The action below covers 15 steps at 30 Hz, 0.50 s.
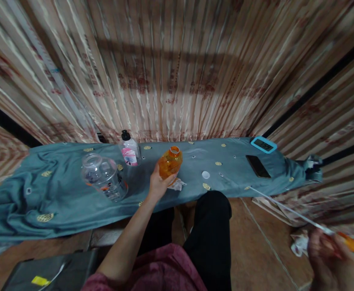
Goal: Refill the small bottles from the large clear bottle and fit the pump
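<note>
My left hand is wrapped round the lower part of a see-through orange bottle, whose round mouth is uncapped. The bottle tilts a little over the cloth-covered bench. Out at the lower right, my blurred right hand grips an orange spray head. A long, thin whitish tube runs from it toward the bench's front edge. A crumpled white tissue lies just beside the bottle. To the right of that is a small white disc.
A large clear plastic bottle and a pump bottle with a pink label stand left on the green cloth. At the right are a phone and a blue-framed digital timer. Curtains hang behind.
</note>
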{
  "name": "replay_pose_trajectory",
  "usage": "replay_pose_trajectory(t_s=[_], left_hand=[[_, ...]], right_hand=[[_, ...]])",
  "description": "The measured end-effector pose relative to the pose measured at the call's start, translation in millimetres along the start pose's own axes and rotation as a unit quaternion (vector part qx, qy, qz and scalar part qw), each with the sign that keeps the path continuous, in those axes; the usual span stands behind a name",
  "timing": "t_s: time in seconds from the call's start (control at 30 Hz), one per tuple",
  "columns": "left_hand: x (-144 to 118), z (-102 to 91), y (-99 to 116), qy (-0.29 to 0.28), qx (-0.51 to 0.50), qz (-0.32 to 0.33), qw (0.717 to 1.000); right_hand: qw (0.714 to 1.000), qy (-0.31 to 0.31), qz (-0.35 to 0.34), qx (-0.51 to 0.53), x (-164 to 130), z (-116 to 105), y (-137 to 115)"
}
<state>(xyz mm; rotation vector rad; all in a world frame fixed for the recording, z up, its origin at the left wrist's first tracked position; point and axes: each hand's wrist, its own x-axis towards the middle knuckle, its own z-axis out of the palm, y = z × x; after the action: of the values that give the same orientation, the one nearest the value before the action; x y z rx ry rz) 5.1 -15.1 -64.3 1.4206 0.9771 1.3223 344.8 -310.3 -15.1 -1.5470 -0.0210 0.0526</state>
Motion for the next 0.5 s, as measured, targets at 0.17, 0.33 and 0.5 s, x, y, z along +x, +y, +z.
replay_pose_trajectory(t_s=[0.17, 0.33, 0.5], left_hand=[[-2, -0.5, 3, -0.002, 0.002, 0.002, 1.000], [-2, 0.1, 1, -0.014, -0.024, 0.002, 1.000], [-3, 1.9, -5, -0.005, -0.034, 0.001, 0.999]], right_hand=[[0.939, -0.090, 0.197, 0.267, -50, 91, -36], [0.909, -0.201, 0.127, 0.343, -89, 164, -75], [0.897, -0.294, 0.010, 0.331, -102, 199, -95]])
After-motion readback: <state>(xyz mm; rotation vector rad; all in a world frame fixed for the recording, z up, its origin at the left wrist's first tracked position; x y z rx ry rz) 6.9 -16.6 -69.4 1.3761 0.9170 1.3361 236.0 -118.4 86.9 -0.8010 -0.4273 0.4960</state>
